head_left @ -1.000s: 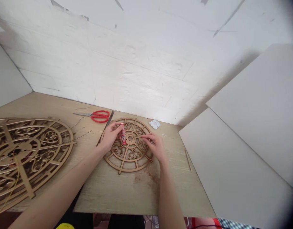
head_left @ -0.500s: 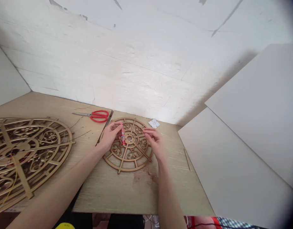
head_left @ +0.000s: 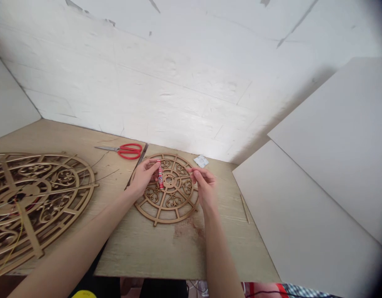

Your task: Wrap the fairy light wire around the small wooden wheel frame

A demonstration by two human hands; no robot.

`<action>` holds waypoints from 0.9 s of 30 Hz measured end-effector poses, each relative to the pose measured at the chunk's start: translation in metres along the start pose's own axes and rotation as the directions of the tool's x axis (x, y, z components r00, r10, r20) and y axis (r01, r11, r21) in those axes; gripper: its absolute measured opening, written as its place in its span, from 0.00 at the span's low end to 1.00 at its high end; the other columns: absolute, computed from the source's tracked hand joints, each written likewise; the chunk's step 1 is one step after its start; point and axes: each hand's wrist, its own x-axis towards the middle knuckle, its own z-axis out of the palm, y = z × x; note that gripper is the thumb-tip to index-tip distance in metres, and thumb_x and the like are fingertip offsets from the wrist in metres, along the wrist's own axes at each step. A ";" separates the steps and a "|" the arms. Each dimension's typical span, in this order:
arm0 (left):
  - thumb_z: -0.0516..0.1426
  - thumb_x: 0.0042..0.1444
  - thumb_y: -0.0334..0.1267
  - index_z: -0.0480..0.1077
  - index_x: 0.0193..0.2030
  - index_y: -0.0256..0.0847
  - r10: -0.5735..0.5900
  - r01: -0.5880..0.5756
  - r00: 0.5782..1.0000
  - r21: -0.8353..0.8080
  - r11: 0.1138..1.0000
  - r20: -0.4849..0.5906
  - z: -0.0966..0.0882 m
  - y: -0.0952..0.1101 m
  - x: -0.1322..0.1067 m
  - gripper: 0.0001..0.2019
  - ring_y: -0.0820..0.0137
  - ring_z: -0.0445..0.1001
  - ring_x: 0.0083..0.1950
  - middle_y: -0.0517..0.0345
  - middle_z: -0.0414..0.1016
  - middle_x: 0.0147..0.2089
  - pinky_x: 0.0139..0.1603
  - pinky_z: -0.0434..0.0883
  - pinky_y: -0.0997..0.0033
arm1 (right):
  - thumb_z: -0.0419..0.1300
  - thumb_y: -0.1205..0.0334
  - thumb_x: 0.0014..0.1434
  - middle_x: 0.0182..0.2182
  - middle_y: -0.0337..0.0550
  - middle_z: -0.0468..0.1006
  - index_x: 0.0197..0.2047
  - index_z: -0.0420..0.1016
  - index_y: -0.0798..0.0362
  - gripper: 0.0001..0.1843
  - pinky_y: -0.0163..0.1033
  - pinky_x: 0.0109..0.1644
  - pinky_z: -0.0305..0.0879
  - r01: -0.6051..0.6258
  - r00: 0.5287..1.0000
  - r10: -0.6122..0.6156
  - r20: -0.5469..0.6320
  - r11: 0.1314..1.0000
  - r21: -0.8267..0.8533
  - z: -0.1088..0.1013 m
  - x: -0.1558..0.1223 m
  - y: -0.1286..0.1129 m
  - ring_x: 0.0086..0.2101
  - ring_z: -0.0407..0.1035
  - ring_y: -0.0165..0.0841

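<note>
My left hand (head_left: 144, 177) grips a small red tube (head_left: 160, 176) with a printed label, held upright between thumb and fingers. Below it lies a round wooden lattice panel (head_left: 170, 215) with scrollwork and a ring-shaped centre. Over the right rim of this panel, my right hand (head_left: 204, 182) is closed in a pinch, thumb against fingertips. Whatever is in that pinch, if anything, is too small to name. Just beyond the right hand, a small white packet (head_left: 201, 161) rests on the table.
Red-handled scissors (head_left: 130, 151) lie at the back, near a seam in the table (head_left: 131, 256). To the left is a larger stack of round wooden lattice panels (head_left: 32, 236) with wires across it. A thin stick (head_left: 245, 209) lies beside white boards (head_left: 290, 198) on the right. A white wall (head_left: 147, 91) stands behind.
My right hand has turned a little and its fingers have drawn together into a pinch. My left hand and the red tube have stayed in place.
</note>
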 end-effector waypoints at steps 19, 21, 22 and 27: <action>0.71 0.32 0.50 0.71 0.37 0.37 -0.001 0.001 1.000 -0.008 1.000 -0.010 0.001 0.001 0.000 0.27 0.74 0.69 0.23 0.59 0.74 0.25 0.19 0.65 0.77 | 0.67 0.56 0.51 0.31 0.39 0.81 0.32 0.79 0.49 0.07 0.40 0.41 0.66 0.148 0.911 -0.141 -0.387 0.989 -0.012 -0.005 0.009 0.007 0.38 0.74 0.35; 0.71 0.32 0.50 0.71 0.37 0.37 -0.004 0.003 1.000 -0.012 1.000 -0.014 0.002 0.001 0.000 0.27 0.74 0.68 0.22 0.60 0.74 0.24 0.19 0.65 0.77 | 0.67 0.56 0.50 0.31 0.39 0.81 0.32 0.79 0.49 0.07 0.39 0.40 0.66 0.133 0.913 -0.121 -0.390 0.991 0.005 -0.006 0.009 0.007 0.37 0.74 0.35; 0.71 0.32 0.50 0.71 0.37 0.36 -0.005 0.005 1.000 -0.015 1.000 -0.013 0.002 0.001 0.000 0.27 0.74 0.68 0.22 0.60 0.74 0.24 0.19 0.65 0.77 | 0.67 0.56 0.50 0.31 0.39 0.81 0.32 0.79 0.48 0.07 0.39 0.39 0.66 0.125 0.918 -0.103 -0.383 0.992 0.033 -0.006 0.009 0.007 0.36 0.74 0.34; 0.71 0.34 0.48 0.71 0.38 0.36 -0.015 0.015 1.000 -0.035 0.999 -0.017 0.001 0.002 0.000 0.26 0.74 0.69 0.23 0.59 0.74 0.25 0.19 0.66 0.78 | 0.70 0.56 0.46 0.30 0.39 0.80 0.33 0.81 0.49 0.10 0.37 0.34 0.65 0.070 0.954 -0.006 -0.300 0.977 0.202 -0.006 0.010 0.006 0.29 0.71 0.30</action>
